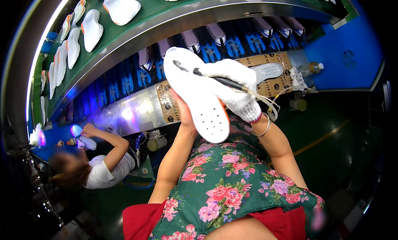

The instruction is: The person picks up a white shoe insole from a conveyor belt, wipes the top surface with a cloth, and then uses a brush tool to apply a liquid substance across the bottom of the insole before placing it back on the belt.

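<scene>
A white shoe sole (pixel 192 95) with orange along its edge is tilted in front of me, its inner face up. Small holes dot its near end. My left hand (pixel 185 111), bare, grips the sole from beneath at its left edge, and most of its fingers are hidden. My right hand (pixel 238 88), in a white knitted glove, is closed around a slim black-handled brush (pixel 224 81). The brush's dark tip rests over the sole's far end; touching or just above it I cannot tell. A thin pale tube and wires (pixel 265 100) trail from the handle's rear.
Another sole (pixel 267 71) lies on cardboard (pixel 166 100) along the bench. Beyond, shoe uppers (pixel 215 32) stand on a blue rack under a green conveyor (pixel 137 22) bearing white soles. A bottle (pixel 311 69) stands at right. A co-worker (pixel 103 169) handles a shoe at left.
</scene>
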A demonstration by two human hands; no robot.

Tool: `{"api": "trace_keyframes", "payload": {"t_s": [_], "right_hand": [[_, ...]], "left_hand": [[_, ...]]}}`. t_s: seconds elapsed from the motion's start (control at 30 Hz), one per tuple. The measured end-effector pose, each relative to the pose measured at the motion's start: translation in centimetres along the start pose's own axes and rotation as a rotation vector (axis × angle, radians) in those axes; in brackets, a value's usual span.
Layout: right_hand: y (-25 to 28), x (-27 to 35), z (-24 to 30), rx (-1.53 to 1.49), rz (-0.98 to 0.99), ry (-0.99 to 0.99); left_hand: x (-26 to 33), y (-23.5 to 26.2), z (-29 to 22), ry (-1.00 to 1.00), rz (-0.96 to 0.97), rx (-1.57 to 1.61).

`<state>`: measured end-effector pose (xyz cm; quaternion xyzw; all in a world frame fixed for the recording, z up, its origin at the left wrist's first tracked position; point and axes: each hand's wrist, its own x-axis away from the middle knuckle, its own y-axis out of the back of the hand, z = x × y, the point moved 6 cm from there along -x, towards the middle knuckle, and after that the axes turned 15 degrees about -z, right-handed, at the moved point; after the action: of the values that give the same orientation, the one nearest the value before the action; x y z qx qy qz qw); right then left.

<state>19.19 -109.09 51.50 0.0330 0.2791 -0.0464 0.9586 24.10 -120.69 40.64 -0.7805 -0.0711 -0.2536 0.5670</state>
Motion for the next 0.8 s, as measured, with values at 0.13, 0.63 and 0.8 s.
{"api": "trace_keyframes", "payload": {"t_s": [0.13,0.63,0.8], "right_hand": [[-0.6,-0.5,1.2,0.190,0.023,0.267],[-2.2,3.5,1.3,0.249,0.256,0.240],[-0.6,1.5,0.2,0.086,0.098,0.103]], "left_hand": [[-0.3,0.5,0.9,-0.176,-0.078,-0.319],[-1.9,3.0,-1.3,-0.235,-0.111,-0.465],[-2.7,2.7,-2.4,-0.228,-0.042,-0.351]]}}
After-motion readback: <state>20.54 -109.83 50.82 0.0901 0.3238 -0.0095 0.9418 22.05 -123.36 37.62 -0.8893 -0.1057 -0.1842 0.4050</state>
